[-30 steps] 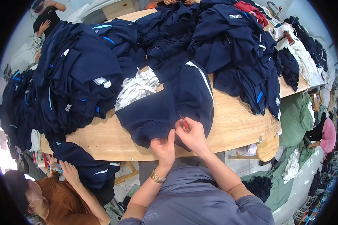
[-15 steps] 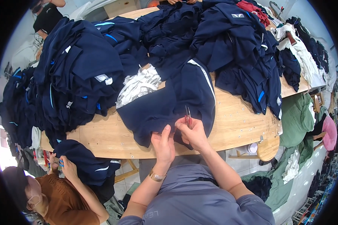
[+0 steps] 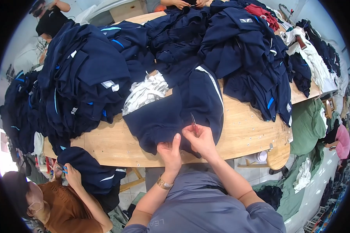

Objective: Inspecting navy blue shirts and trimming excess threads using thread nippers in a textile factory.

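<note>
A navy garment with a white stripe along its right side lies spread over the near edge of the wooden table. My left hand pinches its near edge, thumb on top and fingers curled beneath the cloth. Just to the right, my right hand is closed around small scissors, their metal blades pointing away from me over the fabric. Part of the reddish handle shows between the fingers. Beyond the garment's upper left edge sits a heap of white fabric strips.
Large navy garment piles stand left and right on the table. At lower left a co-worker holds blue-handled scissors and navy cloth. Another person's hands show at the far edge. A stool stands right.
Both hands have shifted slightly toward me, and the scissors have moved a little lower with the right hand. The left hand keeps its pinch on the garment.
</note>
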### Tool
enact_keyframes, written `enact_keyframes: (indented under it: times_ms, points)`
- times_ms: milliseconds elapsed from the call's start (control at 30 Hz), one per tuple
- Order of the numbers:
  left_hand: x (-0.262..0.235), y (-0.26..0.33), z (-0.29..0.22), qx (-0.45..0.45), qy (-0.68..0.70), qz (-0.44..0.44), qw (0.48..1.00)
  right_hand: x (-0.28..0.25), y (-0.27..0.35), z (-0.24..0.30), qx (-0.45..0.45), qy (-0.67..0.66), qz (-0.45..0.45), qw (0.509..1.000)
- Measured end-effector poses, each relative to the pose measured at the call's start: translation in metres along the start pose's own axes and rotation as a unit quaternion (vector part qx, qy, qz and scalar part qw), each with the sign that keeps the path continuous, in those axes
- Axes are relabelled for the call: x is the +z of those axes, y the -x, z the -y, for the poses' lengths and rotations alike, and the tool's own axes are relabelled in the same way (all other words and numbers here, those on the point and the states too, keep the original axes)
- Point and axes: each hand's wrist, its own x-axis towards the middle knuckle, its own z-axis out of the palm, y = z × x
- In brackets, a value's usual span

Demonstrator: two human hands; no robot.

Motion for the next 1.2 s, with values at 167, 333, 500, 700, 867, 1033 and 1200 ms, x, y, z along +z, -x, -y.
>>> enact_keyframes:
  times_ms: [167,333,500,700,867,1033,1200]
  points:
    - [0.005,0.001,-0.005,0.009,-0.049,0.014,0.999,0.000,-0.003,-0.005,-0.015,0.012,-0.010,1.000]
    - [0.003,-0.001,-0.001,-0.041,0.065,-0.002,0.997,0.001,-0.002,-0.004,0.087,-0.239,0.054,0.966]
    - [0.006,-0.002,-0.002,-0.079,0.092,-0.006,0.993,0.005,-0.001,-0.011,0.111,-0.324,0.048,0.938]
    - [0.005,-0.007,-0.011,-0.131,0.106,-0.008,0.986,0.012,0.004,-0.016,-0.006,-0.178,0.009,0.984]
    - [0.008,-0.014,-0.023,-0.158,0.169,-0.024,0.973,0.003,0.006,-0.011,-0.115,-0.064,0.049,0.990]
    - [0.007,-0.016,-0.029,-0.169,0.178,-0.026,0.969,-0.004,0.003,-0.014,-0.254,0.210,0.000,0.944]
    - [0.005,-0.017,-0.026,-0.160,0.182,-0.033,0.970,-0.004,0.001,-0.018,-0.324,0.376,-0.040,0.867]
